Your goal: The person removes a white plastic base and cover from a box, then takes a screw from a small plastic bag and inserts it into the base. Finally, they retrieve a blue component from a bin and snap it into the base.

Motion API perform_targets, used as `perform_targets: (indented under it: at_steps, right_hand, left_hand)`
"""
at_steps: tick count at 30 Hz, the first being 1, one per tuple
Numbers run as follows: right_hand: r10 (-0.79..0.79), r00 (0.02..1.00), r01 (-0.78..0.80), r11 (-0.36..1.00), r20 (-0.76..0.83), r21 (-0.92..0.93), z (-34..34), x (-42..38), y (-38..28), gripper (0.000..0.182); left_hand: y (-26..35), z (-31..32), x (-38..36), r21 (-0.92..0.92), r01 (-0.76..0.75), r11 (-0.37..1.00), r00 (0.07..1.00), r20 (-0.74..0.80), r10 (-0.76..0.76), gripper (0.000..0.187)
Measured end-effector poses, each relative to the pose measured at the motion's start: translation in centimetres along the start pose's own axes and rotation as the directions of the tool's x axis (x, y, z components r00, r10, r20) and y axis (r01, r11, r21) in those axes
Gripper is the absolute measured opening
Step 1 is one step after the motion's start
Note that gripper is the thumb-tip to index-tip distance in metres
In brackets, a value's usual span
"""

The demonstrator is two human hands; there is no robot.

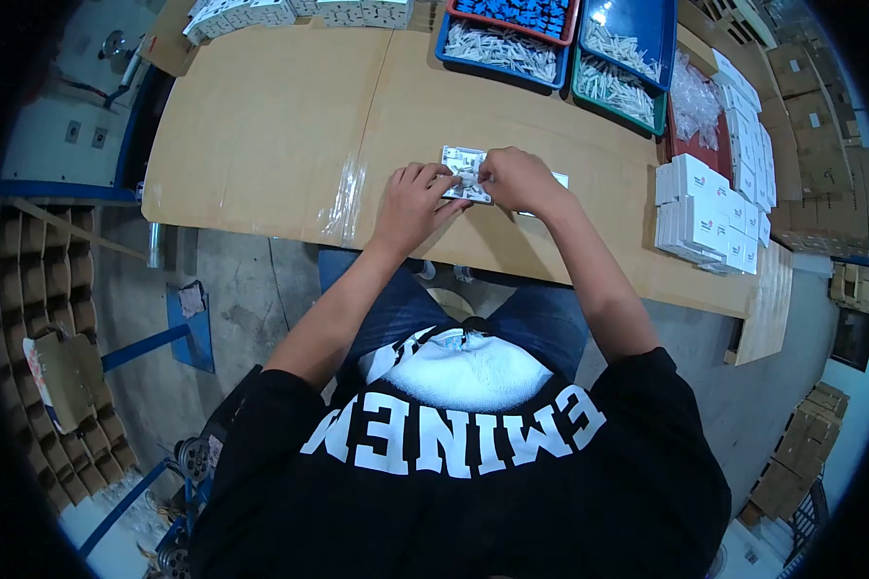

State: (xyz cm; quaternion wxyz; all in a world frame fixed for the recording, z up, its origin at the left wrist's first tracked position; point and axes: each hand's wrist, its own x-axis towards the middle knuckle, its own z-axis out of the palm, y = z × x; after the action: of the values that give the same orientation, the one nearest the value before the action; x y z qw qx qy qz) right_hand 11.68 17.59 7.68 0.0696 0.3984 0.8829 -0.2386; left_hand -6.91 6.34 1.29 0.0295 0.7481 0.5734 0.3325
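Observation:
A small white square plastic housing (464, 160), its inner side with molded parts facing up, is on the cardboard-covered table in front of me. My left hand (415, 200) grips its left and near edges, thumb along the bottom side. The fingers of my right hand (521, 179) are pinched together at the housing's right side; whatever they hold is too small or hidden to make out. Partly behind my right wrist lies another flat white piece (561, 180), mostly covered by the hand.
Blue tray (497, 68) and green tray (608, 108) hold many slim white parts; a red tray (577, 21) above has blue parts. Stacked white boxes (705, 214) stand at the right edge, beside clear plastic bags (697, 101). More white pieces (362, 13) line the far edge.

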Motion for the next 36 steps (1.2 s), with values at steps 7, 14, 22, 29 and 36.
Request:
perform_targets:
  at_steps: [7, 14, 22, 29, 36]
  right_hand:
    - [0.11, 0.99, -0.11, 0.994, -0.093, 0.006, 1.3, 0.0, -0.3, 0.014]
    - [0.016, 0.989, -0.015, 1.0, -0.147, 0.004, 0.5, -0.6, -0.7, 0.013]
    - [0.011, 0.989, -0.013, 1.0, -0.151, -0.012, 1.4, -0.5, 0.3, 0.011]
    - [0.085, 0.966, -0.096, 0.995, -0.245, -0.033, 2.1, -0.3, -1.0, 0.01]
    - [0.039, 0.99, -0.047, 0.998, -0.137, -0.05, 1.5, -0.6, -0.1, 0.014]
  left_hand:
    - [-0.1, 0.0, 0.1, 0.0, -0.008, 1.0, 1.0, 0.018, 0.008, 0.036]
    - [-0.4, 0.2, 0.0, 0.024, 0.0, 1.0, 0.999, 0.038, -0.001, 0.037]
    - [-0.7, 0.0, 0.1, 0.087, -0.081, 0.993, 0.992, 0.1, 0.072, 0.031]
    - [-0.4, 0.0, 0.5, 0.084, -0.038, 0.996, 0.991, 0.128, 0.027, 0.031]
    - [-0.5, 0.2, 0.6, 0.042, -0.018, 0.999, 0.991, 0.134, 0.013, 0.046]
